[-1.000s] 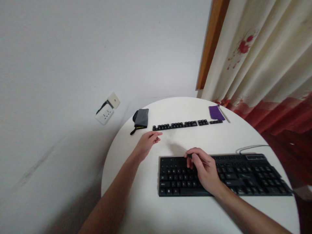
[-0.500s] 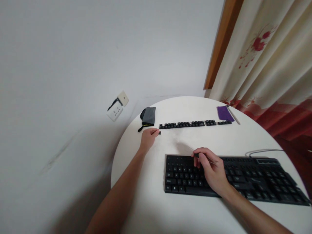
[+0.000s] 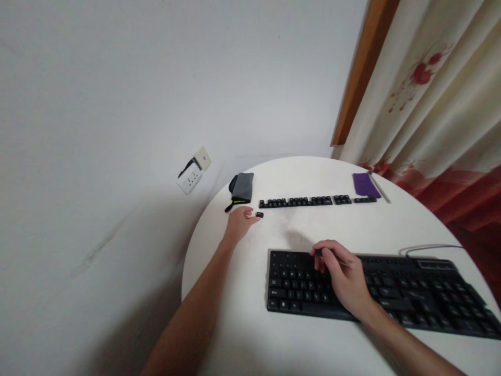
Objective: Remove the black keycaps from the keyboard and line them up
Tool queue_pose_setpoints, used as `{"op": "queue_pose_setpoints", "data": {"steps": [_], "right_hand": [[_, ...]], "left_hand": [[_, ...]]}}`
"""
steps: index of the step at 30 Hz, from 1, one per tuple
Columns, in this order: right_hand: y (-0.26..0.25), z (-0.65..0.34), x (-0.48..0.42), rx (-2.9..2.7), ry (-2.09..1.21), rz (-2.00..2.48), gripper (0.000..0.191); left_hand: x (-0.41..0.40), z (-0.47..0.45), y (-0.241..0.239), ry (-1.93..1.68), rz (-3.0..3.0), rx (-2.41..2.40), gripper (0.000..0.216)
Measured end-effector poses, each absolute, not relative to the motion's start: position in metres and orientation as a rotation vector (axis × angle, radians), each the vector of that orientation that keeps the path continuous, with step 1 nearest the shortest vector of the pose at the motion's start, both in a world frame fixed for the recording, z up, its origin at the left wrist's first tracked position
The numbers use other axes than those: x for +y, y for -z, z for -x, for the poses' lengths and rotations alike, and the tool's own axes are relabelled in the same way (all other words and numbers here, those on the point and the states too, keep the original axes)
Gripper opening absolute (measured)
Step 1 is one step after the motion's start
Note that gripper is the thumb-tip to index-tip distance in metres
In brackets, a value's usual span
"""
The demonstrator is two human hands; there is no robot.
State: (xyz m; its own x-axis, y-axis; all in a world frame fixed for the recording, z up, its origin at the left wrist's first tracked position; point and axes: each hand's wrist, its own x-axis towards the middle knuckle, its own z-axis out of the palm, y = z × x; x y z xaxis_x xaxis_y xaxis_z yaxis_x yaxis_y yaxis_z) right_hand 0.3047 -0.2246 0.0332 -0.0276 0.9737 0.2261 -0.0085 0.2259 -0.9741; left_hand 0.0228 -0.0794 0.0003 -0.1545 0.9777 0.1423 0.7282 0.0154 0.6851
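Note:
My left hand (image 3: 239, 223) rests at the table's left side, thumb and fingers apart. A small black keycap (image 3: 260, 214) lies on the table by the thumb tip; whether the two touch is hard to tell. Just beyond it runs a row of black keycaps (image 3: 299, 202), set in several groups. Over the keyboard (image 3: 301, 308) my right hand (image 3: 344, 274) is closed on a thin tool with a black grip (image 3: 319, 253), its ends too fine to make out. The keyboard's upper left shows bare key positions, and my right hand hides part of its middle.
On the round white table (image 3: 230, 334), a grey pouch (image 3: 243, 187) lies at the back left. A purple cloth (image 3: 365, 185) and a thin pale stick (image 3: 380, 188) are at the back right. The keyboard cable (image 3: 430, 246) trails right. Wall and curtain (image 3: 442, 120) border the table.
My left fingers have parted and let go of the keycap, which now lies on the table. My right hand keeps its hold on the tool. The whole view has shifted slightly.

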Motion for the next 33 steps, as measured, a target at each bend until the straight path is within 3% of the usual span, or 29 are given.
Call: {"op": "queue_pose_setpoints", "data": {"steps": [7, 33], "right_hand": [[-0.033, -0.305, -0.226, -1.337, -1.07, 1.039, 0.019], [-0.034, -0.303, -0.226, -1.349, -1.104, 1.066, 0.022]], "left_hand": [[-0.082, -0.031, 0.001, -0.877, -1.786, 2.004, 0.019], [-0.08, -0.042, 0.005, -0.961, -1.782, 2.047, 0.019]]}}
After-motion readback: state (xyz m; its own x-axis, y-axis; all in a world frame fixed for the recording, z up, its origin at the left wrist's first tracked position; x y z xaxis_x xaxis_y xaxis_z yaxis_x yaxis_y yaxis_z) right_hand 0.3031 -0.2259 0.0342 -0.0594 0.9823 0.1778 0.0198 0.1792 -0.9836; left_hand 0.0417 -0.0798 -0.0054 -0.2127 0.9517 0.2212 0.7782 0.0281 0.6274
